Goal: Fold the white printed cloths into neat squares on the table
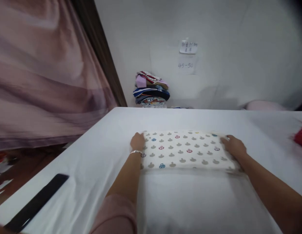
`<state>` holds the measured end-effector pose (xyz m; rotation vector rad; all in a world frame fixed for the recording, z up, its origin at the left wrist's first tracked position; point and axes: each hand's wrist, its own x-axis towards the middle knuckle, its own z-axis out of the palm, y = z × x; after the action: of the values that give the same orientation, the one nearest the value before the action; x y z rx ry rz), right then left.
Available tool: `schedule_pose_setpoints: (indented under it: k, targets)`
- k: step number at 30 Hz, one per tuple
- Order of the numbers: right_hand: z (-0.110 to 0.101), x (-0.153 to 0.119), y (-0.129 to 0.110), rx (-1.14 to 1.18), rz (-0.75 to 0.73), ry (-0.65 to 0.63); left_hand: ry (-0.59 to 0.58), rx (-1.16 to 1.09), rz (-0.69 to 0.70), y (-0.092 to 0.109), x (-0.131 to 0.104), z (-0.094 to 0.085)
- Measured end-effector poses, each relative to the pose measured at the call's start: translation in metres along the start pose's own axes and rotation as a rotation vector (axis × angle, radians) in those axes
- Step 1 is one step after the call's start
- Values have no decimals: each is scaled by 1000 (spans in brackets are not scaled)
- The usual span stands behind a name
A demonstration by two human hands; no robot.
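Observation:
A white cloth printed with grey, blue and red mushroom-like shapes is folded into a wide band over the white-covered table. At its far left corner, my left hand is closed on the edge, with a bracelet at the wrist. My right hand grips the far right corner between thumb and fingers. The band lies fairly flat between both hands, its near edge slightly blurred. Below it, a plain whitish area reaches toward me; whether it belongs to the cloth is unclear.
The white table carries a long black object at the left. Folded clothes are stacked beyond the far edge, by the wall. A pink curtain hangs on the left. Something red lies at the right edge.

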<state>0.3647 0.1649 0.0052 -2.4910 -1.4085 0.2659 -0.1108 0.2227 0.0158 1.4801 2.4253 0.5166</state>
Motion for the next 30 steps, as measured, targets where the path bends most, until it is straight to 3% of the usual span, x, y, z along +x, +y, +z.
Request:
schedule_pose_setpoints:
  k: [6, 8, 10, 12, 15, 18, 30]
  targets:
    - [-13, -7, -11, -142, -36, -35, -5, 28, 8, 2, 6, -4]
    - [-15, -6, -16, -197, -91, 18, 25, 50, 30, 7, 4, -6]
    - [-14, -5, -24, -228, -205, 125, 123, 82, 140, 13, -1, -6]
    - [-7, -4, -32, -231, -382, 179, 194, 135, 339, 19, -6, -2]
    - [8, -1, -38, -240, -531, 37, 81, 220, 547, 23, -12, 10]
    - [19, 4, -37, -269, -464, -77, -54, 241, 515, 21, -11, 20]
    - [21, 9, -36, -266, -447, -54, -32, 244, 502, 19, -12, 22]
